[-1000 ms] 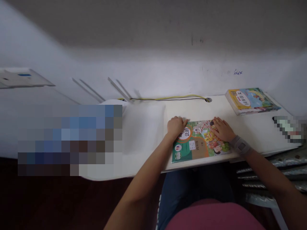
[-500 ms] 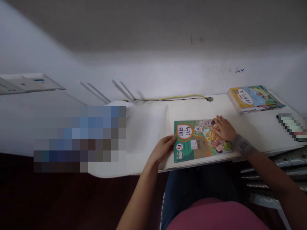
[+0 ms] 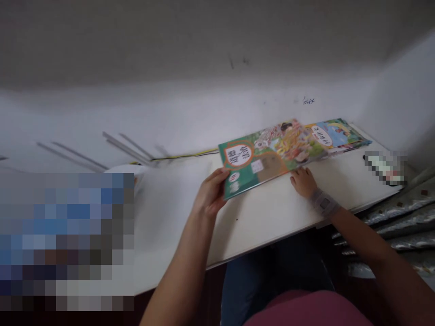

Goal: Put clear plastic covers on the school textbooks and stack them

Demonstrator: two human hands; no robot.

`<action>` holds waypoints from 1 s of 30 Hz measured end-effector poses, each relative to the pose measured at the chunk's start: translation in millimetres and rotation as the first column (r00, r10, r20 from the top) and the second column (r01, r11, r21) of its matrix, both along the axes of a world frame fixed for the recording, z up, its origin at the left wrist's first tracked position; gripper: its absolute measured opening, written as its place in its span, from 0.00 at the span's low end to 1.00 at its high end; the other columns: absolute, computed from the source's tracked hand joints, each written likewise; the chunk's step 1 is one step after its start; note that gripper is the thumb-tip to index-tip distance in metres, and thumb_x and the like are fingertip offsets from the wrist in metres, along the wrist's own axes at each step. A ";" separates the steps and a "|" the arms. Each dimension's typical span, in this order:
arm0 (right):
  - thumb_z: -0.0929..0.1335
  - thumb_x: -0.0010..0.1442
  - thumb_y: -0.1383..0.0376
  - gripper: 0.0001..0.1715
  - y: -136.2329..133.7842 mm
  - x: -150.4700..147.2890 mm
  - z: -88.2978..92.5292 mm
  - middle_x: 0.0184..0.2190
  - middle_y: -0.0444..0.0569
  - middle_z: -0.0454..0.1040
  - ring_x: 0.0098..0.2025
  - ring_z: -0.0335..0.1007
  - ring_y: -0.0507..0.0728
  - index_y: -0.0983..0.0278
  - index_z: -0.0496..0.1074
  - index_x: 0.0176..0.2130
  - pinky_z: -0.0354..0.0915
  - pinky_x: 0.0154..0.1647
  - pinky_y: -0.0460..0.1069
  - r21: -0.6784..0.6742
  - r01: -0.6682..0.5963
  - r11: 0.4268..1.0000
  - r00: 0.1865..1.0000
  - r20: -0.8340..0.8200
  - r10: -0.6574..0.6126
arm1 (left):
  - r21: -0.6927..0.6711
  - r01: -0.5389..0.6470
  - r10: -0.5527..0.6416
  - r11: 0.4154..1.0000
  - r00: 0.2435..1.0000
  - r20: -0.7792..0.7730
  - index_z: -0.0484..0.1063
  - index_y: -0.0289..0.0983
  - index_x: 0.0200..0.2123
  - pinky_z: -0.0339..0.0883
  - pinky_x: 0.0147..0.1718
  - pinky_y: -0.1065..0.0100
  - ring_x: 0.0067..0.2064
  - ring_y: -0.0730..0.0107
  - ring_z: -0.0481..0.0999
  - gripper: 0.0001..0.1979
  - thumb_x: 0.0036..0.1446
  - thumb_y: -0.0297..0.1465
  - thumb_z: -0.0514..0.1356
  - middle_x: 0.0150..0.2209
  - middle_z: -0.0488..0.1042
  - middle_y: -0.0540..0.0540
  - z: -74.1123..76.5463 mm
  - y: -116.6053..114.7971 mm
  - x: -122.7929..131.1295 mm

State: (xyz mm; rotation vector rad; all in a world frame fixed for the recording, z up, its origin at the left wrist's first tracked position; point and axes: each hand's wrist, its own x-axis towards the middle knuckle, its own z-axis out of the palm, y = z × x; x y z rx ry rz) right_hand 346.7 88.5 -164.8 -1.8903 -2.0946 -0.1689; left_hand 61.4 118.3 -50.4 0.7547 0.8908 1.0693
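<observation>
A green and orange picture book (image 3: 268, 156) is lifted off the white desk (image 3: 265, 217) and held flat above it. My left hand (image 3: 210, 194) grips the book's left edge, thumb on top. My right hand (image 3: 303, 181) is under the book's right part, fingers hidden beneath it; a grey watch sits on that wrist. Behind the held book, a stack of books with a yellow and blue cover (image 3: 335, 133) lies at the far right of the desk.
A yellow and black cable (image 3: 185, 155) runs along the desk's back edge by the white wall. Blurred-out patches sit at the left and at the far right. Silvery patterned fabric (image 3: 397, 217) lies right of the desk. My lap is below the desk edge.
The book lay flat on the desk with my right hand on top. My left hand took its left edge, and the book has risen and moved toward the stack at the far right.
</observation>
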 end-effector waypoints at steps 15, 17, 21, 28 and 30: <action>0.61 0.61 0.64 0.17 0.0 -15.0 13.0 0.55 0.62 0.64 0.59 0.54 0.63 0.67 0.69 0.48 0.49 0.58 0.60 -0.044 0.043 0.998 0.997 -0.057 -0.045 | -0.103 0.176 -0.174 0.979 0.984 0.022 0.71 0.31 0.35 0.71 0.31 0.69 0.28 0.74 0.74 0.05 0.56 0.27 0.59 0.28 0.74 0.48 -31.3 119.1 310.8; 0.61 0.61 0.64 0.18 0.4 -15.5 12.7 0.55 0.62 0.64 0.59 0.55 0.63 0.68 0.69 0.48 0.49 0.58 0.61 -0.043 0.042 0.998 0.997 -0.056 -0.044 | -0.116 0.186 -0.187 0.976 0.982 0.004 0.70 0.32 0.40 0.71 0.32 0.67 0.32 0.73 0.74 0.10 0.59 0.33 0.58 0.35 0.74 0.47 -36.2 124.5 318.8; 0.61 0.61 0.63 0.19 0.3 -15.3 11.6 0.53 0.62 0.65 0.58 0.56 0.64 0.68 0.69 0.48 0.50 0.58 0.61 -0.042 0.041 0.998 0.998 -0.046 -0.043 | -0.135 0.202 -0.208 0.970 0.977 -0.036 0.69 0.32 0.42 0.71 0.33 0.66 0.35 0.73 0.74 0.12 0.60 0.35 0.57 0.38 0.73 0.46 -43.5 128.5 325.8; 0.61 0.61 0.62 0.21 -0.3 -15.3 12.2 0.53 0.64 0.65 0.58 0.56 0.64 0.70 0.68 0.50 0.49 0.59 0.61 -0.060 0.053 0.997 0.998 -0.023 -0.054 | -0.131 0.209 -0.224 0.969 0.968 -0.112 0.67 0.34 0.47 0.71 0.36 0.63 0.39 0.69 0.74 0.14 0.60 0.35 0.56 0.43 0.72 0.44 -47.2 129.8 325.6; 0.61 0.61 0.62 0.20 -0.2 -15.1 12.6 0.54 0.63 0.65 0.58 0.56 0.64 0.69 0.68 0.49 0.49 0.59 0.60 -0.064 0.056 0.996 0.998 -0.032 -0.059 | -0.112 0.218 -0.232 0.970 0.964 -0.130 0.67 0.34 0.47 0.71 0.37 0.61 0.40 0.68 0.73 0.15 0.60 0.35 0.56 0.44 0.71 0.44 -46.3 129.1 325.1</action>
